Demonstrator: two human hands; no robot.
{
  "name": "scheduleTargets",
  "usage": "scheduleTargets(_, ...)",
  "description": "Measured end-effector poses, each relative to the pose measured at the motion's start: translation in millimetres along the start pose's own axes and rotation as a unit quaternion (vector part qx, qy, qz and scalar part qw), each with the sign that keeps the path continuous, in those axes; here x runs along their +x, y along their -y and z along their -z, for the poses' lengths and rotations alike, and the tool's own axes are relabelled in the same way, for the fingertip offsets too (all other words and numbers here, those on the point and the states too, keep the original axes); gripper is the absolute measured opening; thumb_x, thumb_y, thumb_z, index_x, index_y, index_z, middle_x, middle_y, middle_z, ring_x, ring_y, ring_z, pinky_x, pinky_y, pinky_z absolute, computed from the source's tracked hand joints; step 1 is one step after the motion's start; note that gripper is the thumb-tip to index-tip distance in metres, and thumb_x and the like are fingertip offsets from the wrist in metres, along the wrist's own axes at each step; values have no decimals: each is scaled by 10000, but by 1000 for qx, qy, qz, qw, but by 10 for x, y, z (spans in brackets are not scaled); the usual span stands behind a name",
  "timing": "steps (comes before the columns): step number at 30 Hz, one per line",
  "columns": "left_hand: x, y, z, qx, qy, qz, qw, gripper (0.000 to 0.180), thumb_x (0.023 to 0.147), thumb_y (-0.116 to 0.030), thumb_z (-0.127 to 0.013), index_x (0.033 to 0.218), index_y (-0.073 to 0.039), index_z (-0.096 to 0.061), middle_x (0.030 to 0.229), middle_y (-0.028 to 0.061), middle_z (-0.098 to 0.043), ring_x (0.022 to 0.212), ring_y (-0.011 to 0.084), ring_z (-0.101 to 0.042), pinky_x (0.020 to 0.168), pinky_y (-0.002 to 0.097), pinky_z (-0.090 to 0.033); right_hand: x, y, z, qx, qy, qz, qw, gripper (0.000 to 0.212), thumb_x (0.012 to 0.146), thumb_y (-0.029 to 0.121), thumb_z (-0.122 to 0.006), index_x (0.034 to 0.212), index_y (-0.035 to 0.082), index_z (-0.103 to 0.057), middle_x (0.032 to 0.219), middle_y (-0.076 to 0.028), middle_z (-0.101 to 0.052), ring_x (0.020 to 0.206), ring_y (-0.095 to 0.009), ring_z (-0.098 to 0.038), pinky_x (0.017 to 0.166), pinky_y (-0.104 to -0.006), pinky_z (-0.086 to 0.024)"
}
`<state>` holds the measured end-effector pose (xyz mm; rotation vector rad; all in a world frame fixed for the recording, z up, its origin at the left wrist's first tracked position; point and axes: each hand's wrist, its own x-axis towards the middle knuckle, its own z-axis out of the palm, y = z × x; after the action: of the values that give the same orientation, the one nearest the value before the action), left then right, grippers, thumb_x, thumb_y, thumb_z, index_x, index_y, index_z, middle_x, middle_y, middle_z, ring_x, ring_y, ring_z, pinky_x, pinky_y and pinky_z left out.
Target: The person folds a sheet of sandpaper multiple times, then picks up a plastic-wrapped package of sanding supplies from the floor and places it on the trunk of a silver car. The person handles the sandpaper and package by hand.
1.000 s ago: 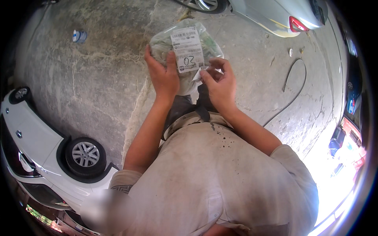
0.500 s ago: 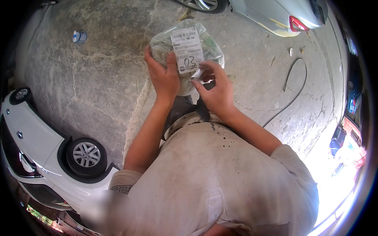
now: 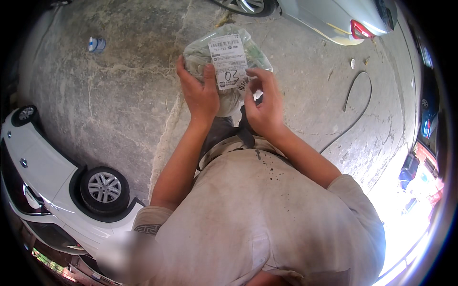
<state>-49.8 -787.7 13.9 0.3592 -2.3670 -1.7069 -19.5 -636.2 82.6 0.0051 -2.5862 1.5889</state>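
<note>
A clear plastic bag point(image 3: 194, 47) with a white printed label point(image 3: 228, 59) on it is held up in front of me. What is inside looks pale and greenish, but I cannot make out its kind. My left hand point(image 3: 199, 94) grips the bag's left side, thumb on the front and fingers behind. At the label's lower right corner, my right hand point(image 3: 265, 107) has its fingers curled at the bag's edge. A small loose flap with dark print point(image 3: 242, 86) shows by its thumb. The tips of some right fingers are hidden.
A white car point(image 3: 47, 167) stands at the left, and a silver car point(image 3: 324, 21) at the upper right. On the concrete floor point(image 3: 129, 105) are a blue-and-white tub point(image 3: 97, 45) and a thin dark hose or cable point(image 3: 365, 112).
My right hand has shifted slightly right, its fingers turned differently at the bag's edge. Dark print now shows on the flap. The bag has tilted a little; my left hand keeps its grip.
</note>
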Motion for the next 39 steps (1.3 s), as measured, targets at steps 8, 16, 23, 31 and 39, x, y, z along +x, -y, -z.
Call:
scheduleTargets(8, -15, -27, 10, 14, 0, 4, 1000, 772, 984, -442, -580, 1469, 66, -259, 1427, 311, -408, 1321, 432, -435, 1109, 455, -326, -60, -141, -128, 9, -29, -41, 999, 397, 813, -21, -693, 1187, 52, -584, 947, -112, -593, 786, -214, -610, 709, -342, -515)
scheduleTargets(16, -14, -29, 2, 0, 2, 6, 1000, 771, 979, -442, -584, 1468, 61, -263, 1414, 308, -423, 1309, 434, -448, 1099, 461, -337, -15, -57, -184, 14, -30, -30, 999, 428, 801, -28, -703, 1199, 60, -574, 920, -104, -570, 782, -216, -599, 711, -343, -512)
scheduleTargets(23, -30, -13, 6, -2, -4, 8, 1000, 765, 971, -433, -599, 1461, 56, -274, 1393, 306, -445, 1290, 426, -468, 1085, 454, -349, 135, -67, -96, 24, 19, -29, 999, 506, 798, 17, -744, 1254, 77, -533, 897, -94, -600, 784, -220, -618, 717, -340, -511)
scheduleTargets(31, -24, -29, -3, -14, -6, 0, 1000, 766, 964, -435, -611, 1453, 57, -286, 1365, 311, -471, 1261, 433, -494, 1066, 459, -368, 156, -17, -90, 31, 31, -77, 996, 561, 781, 53, -785, 1271, 86, -516, 887, -86, -599, 752, -199, -600, 709, -332, -513)
scheduleTargets(39, -39, -8, -16, 5, -10, 0, 1000, 779, 962, -454, -609, 1453, 57, -287, 1378, 309, -464, 1269, 435, -487, 1072, 461, -363, 168, 6, -104, -47, 29, -77, 995, 596, 764, 140, -823, 1275, 80, -522, 1017, -107, -602, 890, -235, -622, 743, -361, -516)
